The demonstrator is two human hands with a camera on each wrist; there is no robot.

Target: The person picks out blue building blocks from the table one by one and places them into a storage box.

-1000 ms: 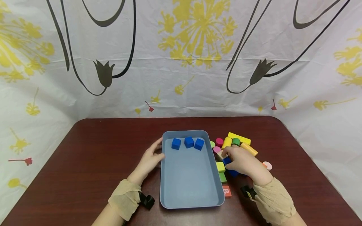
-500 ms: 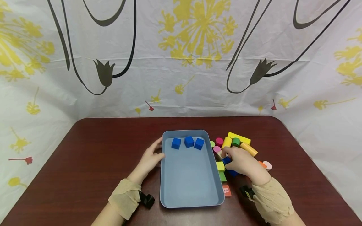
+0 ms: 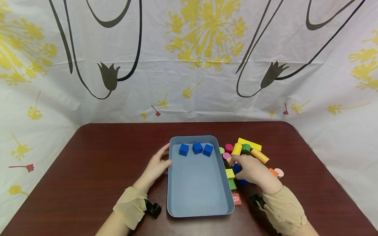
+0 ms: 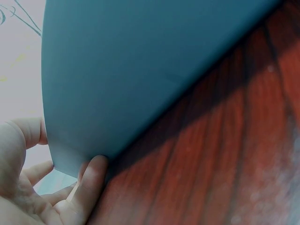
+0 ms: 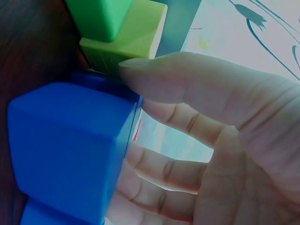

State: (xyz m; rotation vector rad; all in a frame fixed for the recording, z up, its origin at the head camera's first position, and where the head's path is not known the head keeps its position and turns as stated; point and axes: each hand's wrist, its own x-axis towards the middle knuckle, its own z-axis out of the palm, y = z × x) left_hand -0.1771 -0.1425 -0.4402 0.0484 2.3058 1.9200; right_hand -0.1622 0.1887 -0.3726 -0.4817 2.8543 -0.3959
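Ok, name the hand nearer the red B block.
Right. The right hand is beyond the red B block, beside the tray; the left hand touches the tray's opposite side, farther off.

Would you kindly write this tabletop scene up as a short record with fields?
container: grey-blue rectangular tray on a reddish-brown wood-grained table
contents: three blue cubes, near the far end
left hand: touches the tray's left side
right hand: curled around a blue block right of the tray
nearby: yellow cylinder, green cylinder, red block lettered B
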